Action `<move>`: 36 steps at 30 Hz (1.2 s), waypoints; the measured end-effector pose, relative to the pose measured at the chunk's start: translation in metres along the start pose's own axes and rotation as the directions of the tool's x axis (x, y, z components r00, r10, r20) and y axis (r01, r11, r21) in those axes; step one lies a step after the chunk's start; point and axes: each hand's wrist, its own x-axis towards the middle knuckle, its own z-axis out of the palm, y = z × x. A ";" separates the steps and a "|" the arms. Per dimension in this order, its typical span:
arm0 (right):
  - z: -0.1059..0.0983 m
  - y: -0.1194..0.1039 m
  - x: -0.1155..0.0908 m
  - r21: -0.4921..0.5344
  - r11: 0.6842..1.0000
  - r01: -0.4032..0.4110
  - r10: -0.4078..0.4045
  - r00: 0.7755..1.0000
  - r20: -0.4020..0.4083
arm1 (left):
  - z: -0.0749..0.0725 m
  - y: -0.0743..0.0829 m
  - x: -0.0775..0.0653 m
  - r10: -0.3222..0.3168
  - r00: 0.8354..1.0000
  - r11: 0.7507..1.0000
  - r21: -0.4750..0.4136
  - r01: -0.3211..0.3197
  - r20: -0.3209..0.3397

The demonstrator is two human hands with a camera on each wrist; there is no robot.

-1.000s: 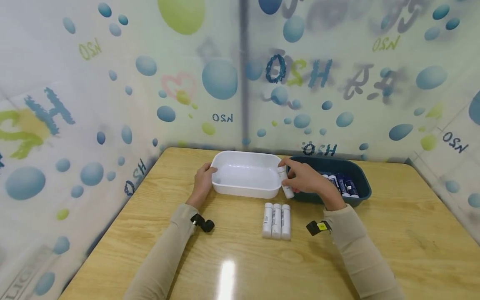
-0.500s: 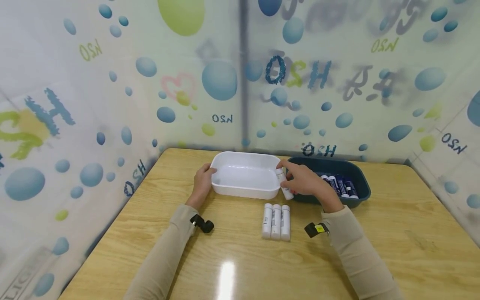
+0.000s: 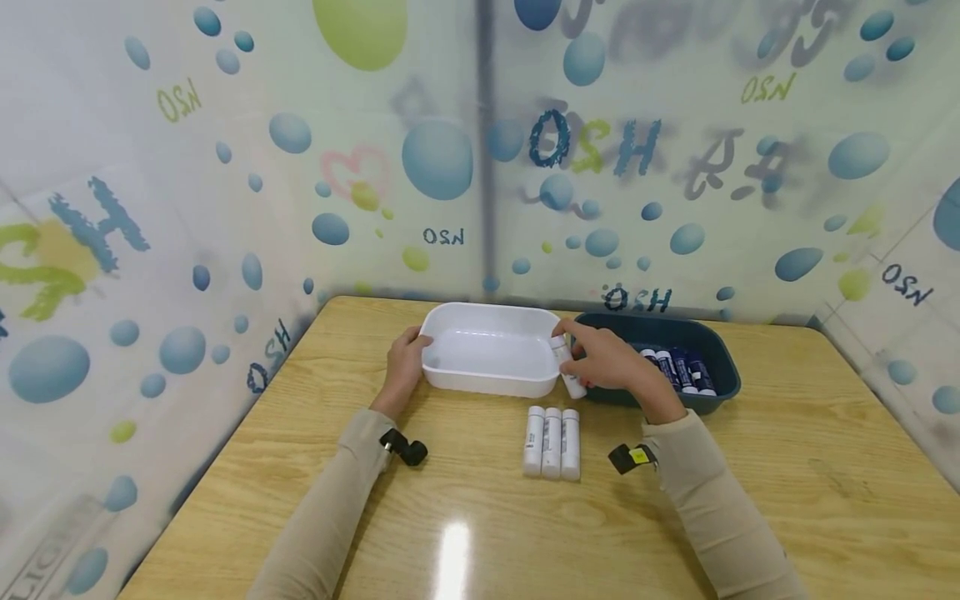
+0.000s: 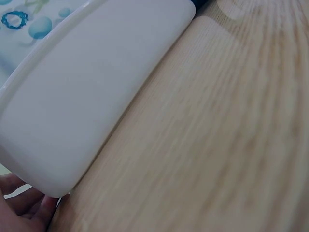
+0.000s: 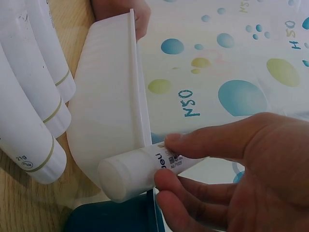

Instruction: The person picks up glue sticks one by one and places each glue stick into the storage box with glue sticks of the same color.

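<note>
My left hand (image 3: 405, 368) grips the left end of a white plastic tray (image 3: 487, 385), its thumb over the rim. In the left wrist view only part of that hand (image 4: 21, 205) shows, at the tray's lower corner. A white glue stick (image 5: 130, 174) is pinched between the thumb and fingers of my right hand (image 3: 611, 358). It leans at the tray's right end, between the tray and a dark blue-green bin (image 3: 720, 367). Three more white glue sticks (image 3: 552, 443) stand side by side on the table in front of the tray.
Inside the dark bin, several tubes (image 3: 681, 371) in dark blue and white lie together. Both containers are near the back of the wooden table (image 3: 420, 533), close to a patterned curtain wall (image 3: 450, 275). My forearms flank the three glue sticks.
My right hand and the glue stick in it have shifted slightly left and nearer to me. The left hand, the tray and the three glue sticks stay in place.
</note>
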 end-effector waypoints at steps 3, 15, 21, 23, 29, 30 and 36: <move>0.000 -0.001 0.000 0.001 1.000 0.001 -0.001 1.000 0.005 | -0.001 0.000 -0.001 -0.001 1.000 1.000 0.000 0.001 0.002; 0.000 -0.002 0.002 0.065 0.996 0.067 -0.066 0.998 -0.018 | -0.003 0.001 -0.001 0.003 1.000 1.000 -0.002 -0.003 0.004; 0.001 -0.001 0.005 0.088 0.993 0.072 -0.069 0.997 -0.043 | -0.005 0.000 0.000 0.005 1.000 1.000 0.011 -0.005 0.000; 0.001 -0.001 0.005 0.090 0.993 0.076 -0.072 0.996 -0.043 | -0.005 -0.001 0.000 0.007 1.000 1.000 0.013 -0.007 -0.002; -0.002 -0.007 0.005 0.113 0.991 0.077 -0.072 0.996 -0.052 | -0.006 -0.001 0.000 0.012 1.000 1.000 0.013 -0.012 -0.011; -0.002 -0.008 0.005 0.117 0.990 0.077 -0.071 0.996 -0.054 | -0.005 -0.001 0.000 0.013 1.000 1.000 0.015 -0.012 -0.014; -0.006 -0.008 0.006 0.132 0.989 0.067 -0.060 0.996 -0.061 | -0.002 0.001 0.000 0.013 1.000 1.000 0.009 -0.013 -0.003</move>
